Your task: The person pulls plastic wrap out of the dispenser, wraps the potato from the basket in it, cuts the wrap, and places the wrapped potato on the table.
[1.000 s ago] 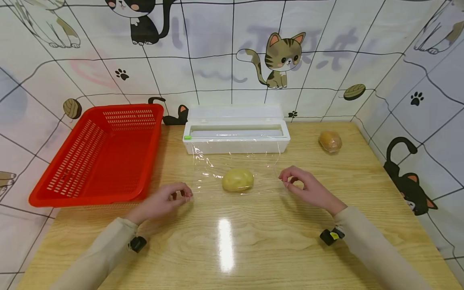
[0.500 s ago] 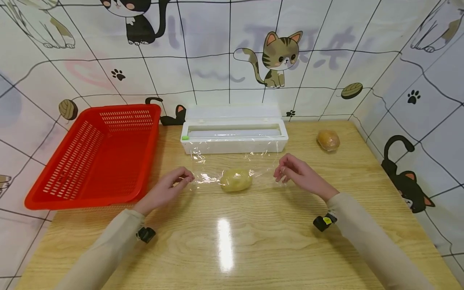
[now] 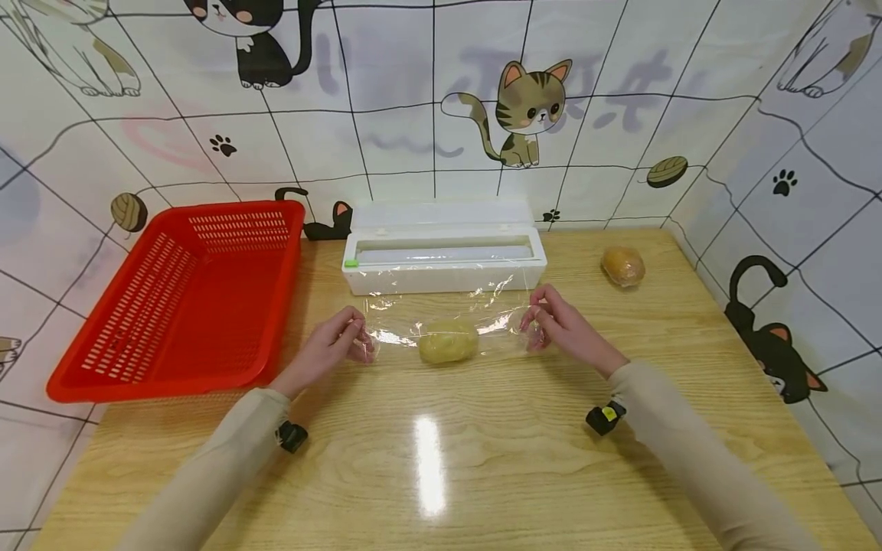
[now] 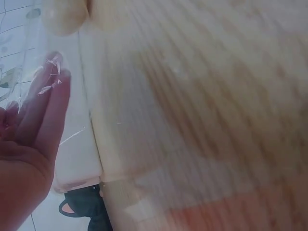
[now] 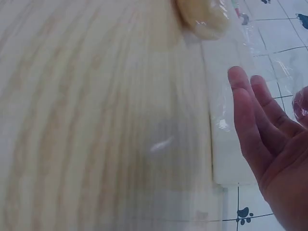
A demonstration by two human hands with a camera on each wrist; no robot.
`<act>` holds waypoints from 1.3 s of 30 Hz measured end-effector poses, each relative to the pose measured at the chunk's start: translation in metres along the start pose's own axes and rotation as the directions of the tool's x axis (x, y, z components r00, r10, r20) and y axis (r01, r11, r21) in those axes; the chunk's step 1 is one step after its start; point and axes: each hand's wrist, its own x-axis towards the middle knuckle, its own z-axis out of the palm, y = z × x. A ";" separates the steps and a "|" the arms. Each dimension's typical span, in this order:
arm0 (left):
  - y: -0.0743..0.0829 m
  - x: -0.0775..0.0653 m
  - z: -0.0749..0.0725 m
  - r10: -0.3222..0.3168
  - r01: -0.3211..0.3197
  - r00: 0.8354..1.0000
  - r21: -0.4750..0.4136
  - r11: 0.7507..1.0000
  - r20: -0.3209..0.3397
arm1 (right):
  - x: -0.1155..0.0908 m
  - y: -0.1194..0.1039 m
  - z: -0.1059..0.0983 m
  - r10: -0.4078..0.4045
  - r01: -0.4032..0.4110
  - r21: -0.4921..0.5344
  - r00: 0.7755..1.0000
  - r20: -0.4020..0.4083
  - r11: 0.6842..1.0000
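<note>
A smooth yellow potato (image 3: 448, 344) lies on the wooden table under a clear sheet of cling film (image 3: 391, 337). The film runs forward from a white cling film box (image 3: 448, 280) whose lid stands up. At the sheet's left near corner my left hand (image 3: 336, 337) pinches the film between thumb and forefinger. My right hand (image 3: 566, 327) pinches the opposite corner, so the sheet is stretched across the potato. In the left wrist view, film glints over the extended fingers (image 4: 48, 103); the right wrist view shows the other fingers (image 5: 248, 115) spread, with the potato (image 5: 207, 19) beyond.
On the left stands a red plastic basket (image 3: 272, 337) with slotted walls. A brownish round item in clear wrap (image 3: 623, 266) sits at the back right. A green slider (image 3: 351, 263) is on the box's front left edge. Cat-patterned cloth (image 3: 386, 122) hangs behind the table.
Both hands have moved away from me toward the box, lifting the film's near edge. The film, earlier lying loose over the potato, is now drawn up and bunched at the fingers.
</note>
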 end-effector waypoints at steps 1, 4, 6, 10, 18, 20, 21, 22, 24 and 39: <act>-0.001 0.001 0.000 -0.009 0.009 1.000 0.011 1.000 -0.005 | -0.001 0.002 0.001 0.008 -0.008 -0.025 1.000 -0.007 1.000; -0.002 0.002 0.000 -0.023 0.026 0.999 0.086 0.996 -0.035 | -0.003 0.006 0.003 0.025 -0.027 -0.082 0.999 -0.027 0.996; -0.002 0.003 0.001 -0.044 0.048 0.998 0.096 0.994 -0.037 | -0.004 0.009 0.005 0.039 -0.042 -0.073 0.999 -0.036 0.996; 0.003 0.004 0.002 -0.068 0.070 0.997 0.086 0.994 -0.026 | -0.005 0.014 0.009 0.063 -0.066 -0.060 0.996 -0.061 0.996; 0.009 0.006 0.004 -0.078 0.079 0.997 0.134 0.988 -0.014 | -0.003 0.018 0.017 0.082 -0.101 -0.132 0.986 -0.145 0.986; 0.001 0.007 0.003 -0.098 0.099 0.995 0.128 0.987 -0.018 | -0.002 0.018 0.019 0.091 -0.114 -0.139 0.983 -0.161 0.984; -0.004 0.008 0.002 -0.108 0.109 0.994 0.124 0.986 -0.019 | -0.002 0.017 0.020 0.100 -0.123 -0.134 0.981 -0.166 0.983; -0.007 0.010 0.002 -0.121 0.123 0.992 0.119 0.985 -0.022 | -0.001 0.017 0.021 0.110 -0.133 -0.132 0.979 -0.173 0.982; -0.011 0.012 0.001 -0.148 0.150 0.989 0.115 0.982 -0.025 | 0.000 0.016 0.023 0.133 -0.159 -0.143 0.975 -0.178 0.977; -0.017 0.027 0.012 -0.319 0.327 0.945 0.208 0.922 -0.073 | 0.012 0.011 0.018 0.332 -0.341 -0.285 0.940 -0.082 0.896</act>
